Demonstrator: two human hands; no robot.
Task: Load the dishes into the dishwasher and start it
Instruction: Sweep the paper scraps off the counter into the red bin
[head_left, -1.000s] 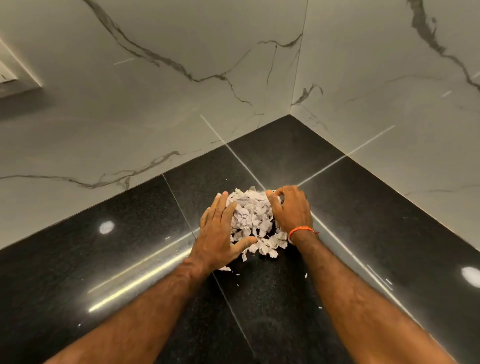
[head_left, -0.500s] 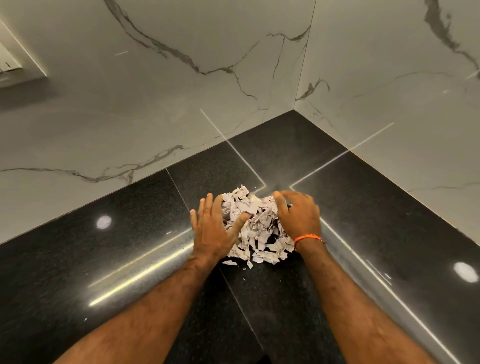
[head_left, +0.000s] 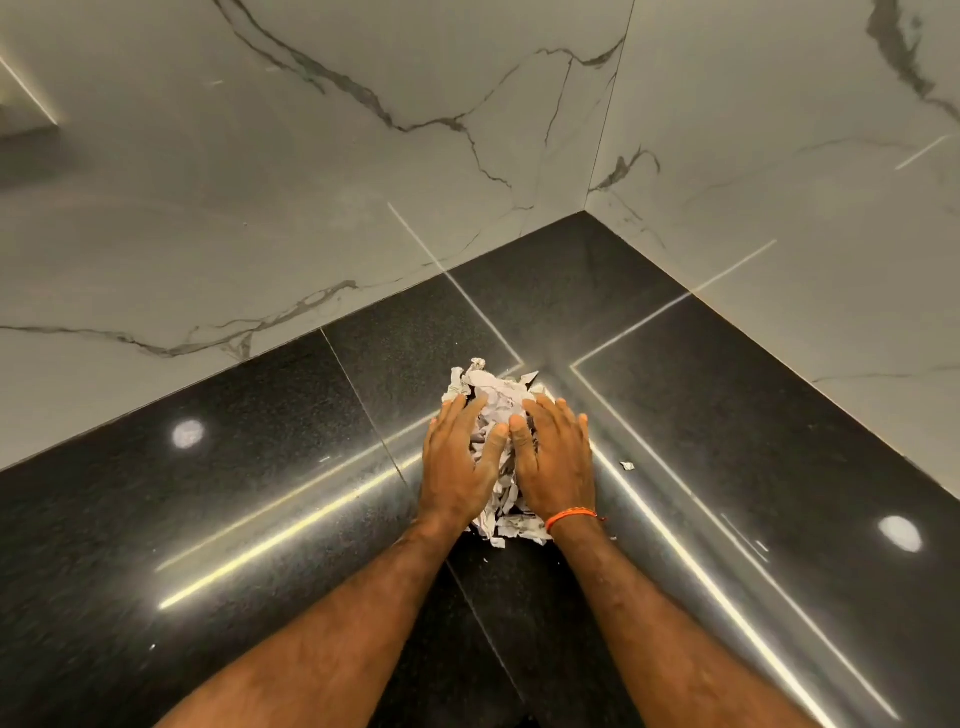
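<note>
Scraps of torn paper lie heaped on the black polished tabletop, near the corner where two marble walls meet. Left hand and right hand press in on the pile from either side, fingers straight, thumbs almost touching, hiding most of it. One stray scrap lies just right of the hands. An orange band circles the right wrist. No dishes or dishwasher in sight.
</note>
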